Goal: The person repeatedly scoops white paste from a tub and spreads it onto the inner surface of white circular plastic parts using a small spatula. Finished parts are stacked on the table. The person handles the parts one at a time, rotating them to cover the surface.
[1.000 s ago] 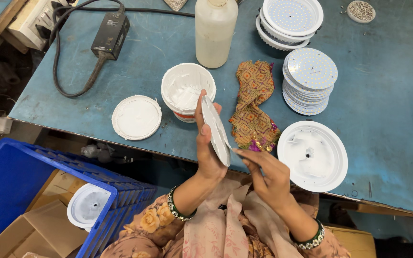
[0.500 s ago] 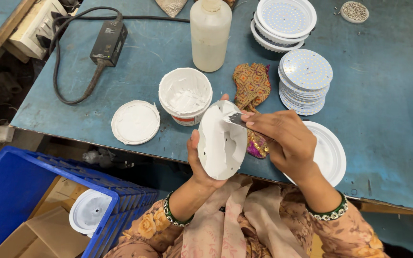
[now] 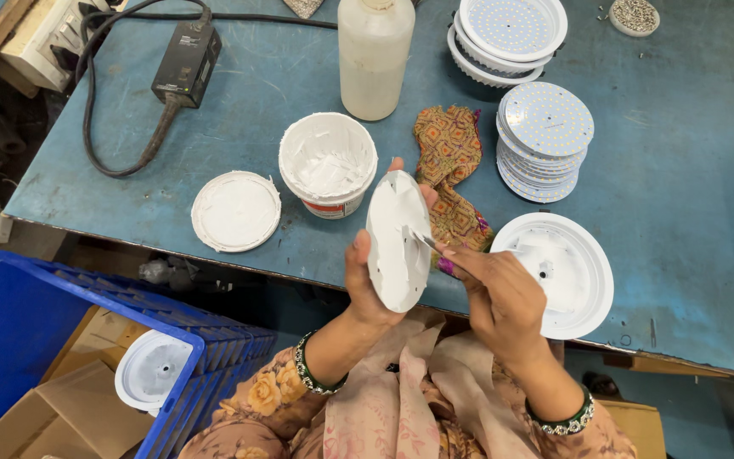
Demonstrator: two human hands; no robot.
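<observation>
- Two hands are busy here: the left hand [image 3: 375, 276] is gripping a white round disc [image 3: 398, 242] by its edge, tilted up on its side over the near edge of the worktop [image 3: 690, 229], and the right hand [image 3: 503, 293] is pinching a thin metal tool [image 3: 422, 240] whose tip is touching the disc's pasted face.
- Biggest risk, I'm guessing: the disc is only being held by thumb and fingertips at the rim, out past the worktop edge. If the tool is pushing too hard, it could be twisting out of that grip and dropping into the lap or toward the blue crate [image 3: 36, 340].
- The white paste could also be going on patchy or smearing onto the fingers, since the disc is standing nearly edge-on and the paste looks thick.
- The open paste tub [image 3: 328, 164] is sitting just beside the left hand's fingertips, so a stray elbow or wrist could be knocking it over. Its lid [image 3: 236, 211] is lying apart, to the left.
- The patterned cloth [image 3: 450, 174] is lying right behind the disc, so wet paste brushing it seems likely too.
- Versus half a second ago: the disc is now turning more edge-on to the camera, and the right hand is sitting lower and nearer the body, uncovering more of the white housing [image 3: 564, 272] on the worktop.
</observation>
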